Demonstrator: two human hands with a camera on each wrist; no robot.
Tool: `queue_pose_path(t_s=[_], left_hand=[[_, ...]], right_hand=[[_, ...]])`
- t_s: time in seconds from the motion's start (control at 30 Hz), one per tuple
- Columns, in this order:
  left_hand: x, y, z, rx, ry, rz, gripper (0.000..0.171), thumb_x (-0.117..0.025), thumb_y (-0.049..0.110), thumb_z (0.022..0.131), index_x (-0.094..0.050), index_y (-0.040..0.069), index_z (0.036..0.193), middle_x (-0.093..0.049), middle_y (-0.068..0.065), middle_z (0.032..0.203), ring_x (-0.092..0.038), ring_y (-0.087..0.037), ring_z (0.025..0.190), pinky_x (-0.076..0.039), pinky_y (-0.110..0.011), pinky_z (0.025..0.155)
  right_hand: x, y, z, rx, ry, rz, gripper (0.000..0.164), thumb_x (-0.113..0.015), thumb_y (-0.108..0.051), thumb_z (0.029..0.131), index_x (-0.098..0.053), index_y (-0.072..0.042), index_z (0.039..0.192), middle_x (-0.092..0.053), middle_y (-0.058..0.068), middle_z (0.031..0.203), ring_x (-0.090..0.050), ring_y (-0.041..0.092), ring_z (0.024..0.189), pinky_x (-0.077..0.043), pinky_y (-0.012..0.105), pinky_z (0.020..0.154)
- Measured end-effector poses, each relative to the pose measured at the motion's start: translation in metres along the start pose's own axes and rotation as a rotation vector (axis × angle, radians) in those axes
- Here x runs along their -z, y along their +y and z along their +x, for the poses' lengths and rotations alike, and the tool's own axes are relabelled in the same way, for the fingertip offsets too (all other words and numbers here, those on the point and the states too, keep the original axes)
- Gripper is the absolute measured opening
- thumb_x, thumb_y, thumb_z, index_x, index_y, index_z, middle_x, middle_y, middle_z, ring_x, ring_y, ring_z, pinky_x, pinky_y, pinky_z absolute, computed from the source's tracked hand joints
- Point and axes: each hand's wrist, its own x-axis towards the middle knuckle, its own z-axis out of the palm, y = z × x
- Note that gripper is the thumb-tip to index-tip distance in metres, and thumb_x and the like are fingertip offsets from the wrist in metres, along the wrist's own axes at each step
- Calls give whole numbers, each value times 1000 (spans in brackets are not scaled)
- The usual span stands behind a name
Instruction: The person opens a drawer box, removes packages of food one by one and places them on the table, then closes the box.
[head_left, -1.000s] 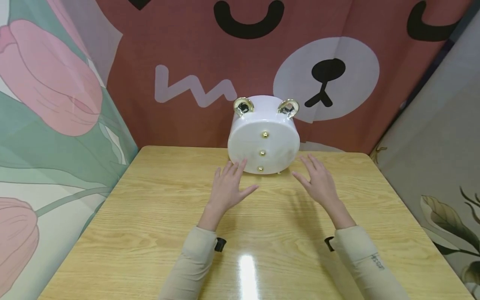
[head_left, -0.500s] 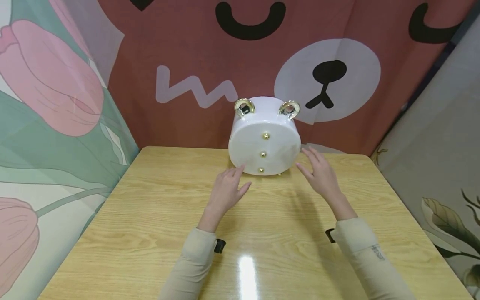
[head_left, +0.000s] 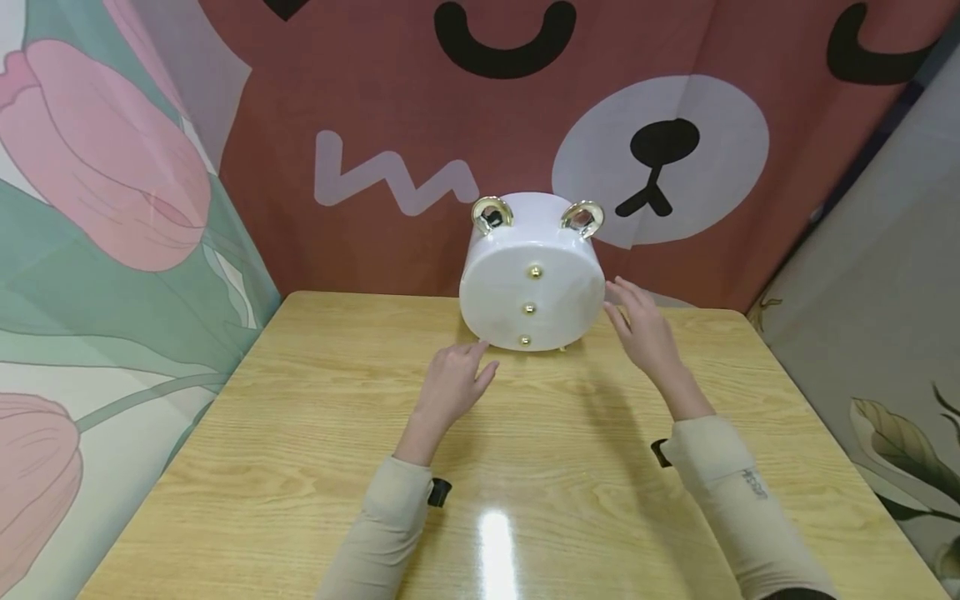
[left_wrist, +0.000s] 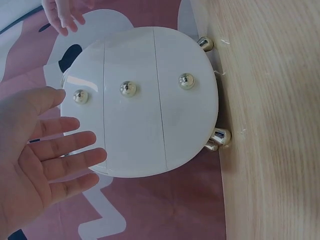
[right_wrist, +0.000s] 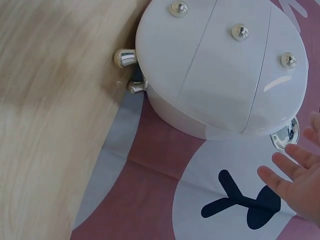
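A glossy white rounded box (head_left: 495, 292) with three drawer fronts stands upright at the back of the table. A gold knob (left_wrist: 128, 89) sits on each drawer front, two gold ears (head_left: 582, 219) top the box, and small gold feet (left_wrist: 220, 136) lift it. My left hand (head_left: 450, 385) is before its lower left front, fingers loosely extended and holding nothing; in the left wrist view these fingers overlap the box. My right hand (head_left: 648, 340) is beside the box's right side, its fingers extended and near an ear (right_wrist: 286, 134) in the right wrist view.
The wooden table (head_left: 315, 467) reaches back to a red cloth (head_left: 360, 250) with a bear print, close behind the box. Floral cloths (head_left: 112, 167) hang at the left and right sides. A black strap (head_left: 439, 492) shows at my left cuff.
My right hand has moved up and forward to the box's right side. My left fingers have lowered and drawn back slightly from the front. The box stands where it was.
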Motion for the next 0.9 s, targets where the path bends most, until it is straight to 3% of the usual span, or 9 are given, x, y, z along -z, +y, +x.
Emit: queue_pose_path(t_s=[0.2, 0.6, 0.9], left_hand=[[0, 0, -2, -7, -3, 2, 29, -61, 21, 85, -64, -2, 101, -66, -15, 91, -63, -26, 80, -49, -37, 68], [-2, -3, -3, -10, -3, 8, 23, -60, 20, 85, -65, -1, 93, -66, -12, 84, -62, -23, 72, -49, -34, 62], [-6, -3, -5, -40, 13, 21, 22, -62, 20, 84, -65, -1, 88, -65, -11, 78, -61, -22, 66, -49, -34, 59]], right_hand=[[1, 5, 17, 49, 65, 34, 30, -55, -2, 87, -54, 7, 115, -50, 24, 121, -46, 39, 109, -37, 51, 88], [-4, 7, 41, 37, 46, 54, 29, -56, 2, 85, -55, 8, 114, -52, 23, 119, -46, 37, 111, -36, 47, 92], [-11, 9, 57, 86, 82, 59, 25, -55, 5, 85, -57, 11, 109, -55, 26, 111, -50, 39, 103, -40, 47, 87]])
